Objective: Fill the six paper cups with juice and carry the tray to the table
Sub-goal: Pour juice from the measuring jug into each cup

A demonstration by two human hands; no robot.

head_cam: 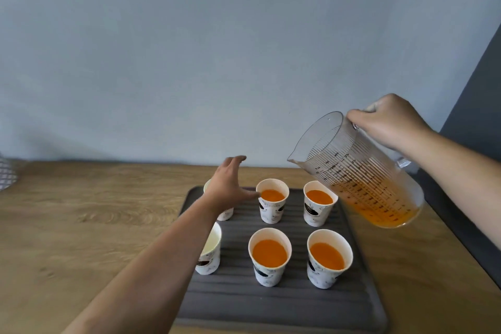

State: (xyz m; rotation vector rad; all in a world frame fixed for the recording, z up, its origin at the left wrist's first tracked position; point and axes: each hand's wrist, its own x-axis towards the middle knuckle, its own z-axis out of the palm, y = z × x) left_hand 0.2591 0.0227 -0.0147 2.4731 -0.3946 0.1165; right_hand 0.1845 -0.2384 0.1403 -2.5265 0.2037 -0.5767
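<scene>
A dark grey ribbed tray [282,306] lies on the wooden counter and carries six white paper cups in two rows. Orange juice fills the back middle cup [272,205], back right cup [319,203], front middle cup [269,256] and front right cup [328,257]. The front left cup [210,251] looks empty. My left arm partly hides the back left cup [226,214]. My left hand [230,184] hovers open over that cup, fingers spread. My right hand [387,120] grips the handle of a clear measuring jug [360,171], tilted left above the tray's right edge, with juice in its bottom.
The wooden counter [81,219] runs along a pale blue wall. A dark panel [477,106] stands at the right. Something with a white mesh pattern [6,173] pokes in at the far left edge.
</scene>
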